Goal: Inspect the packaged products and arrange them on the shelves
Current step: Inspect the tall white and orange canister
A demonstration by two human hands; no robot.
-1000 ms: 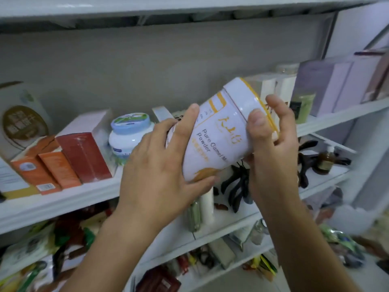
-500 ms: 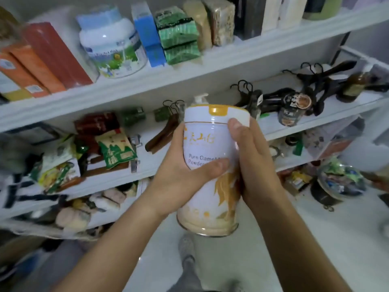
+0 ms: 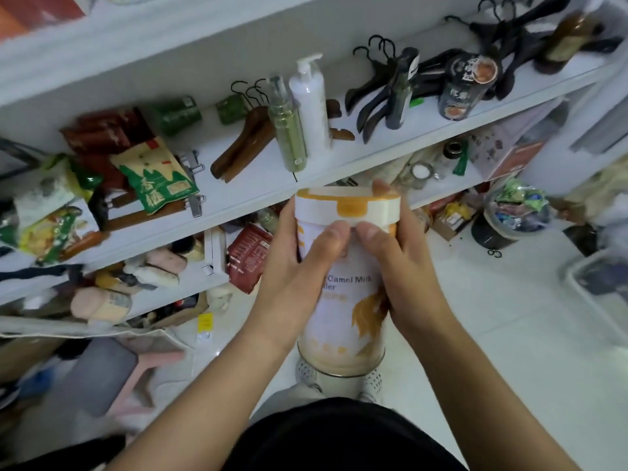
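Both hands are holding the tin of camel milk powder, one on each side. The left hand is curling around its left wall and the right hand around its right wall, and the two thumbs are meeting on the near face, just under the lid. The tin is hanging upright in the air with the lid on top and its long axis running up and down. It is in front of the person's body and above the floor, touching no shelf.

The middle shelf is lying ahead of the tin, away from the person, and its front edge is showing just behind the lid. A white pump bottle and a green bottle are standing near that edge. Neither hand is nearer to the shelf, since both are sitting at the same height on the tin. The forearms are coming up from below and converging on it. I am judging that placing the tin needs a move forward and upward with the tin kept upright.
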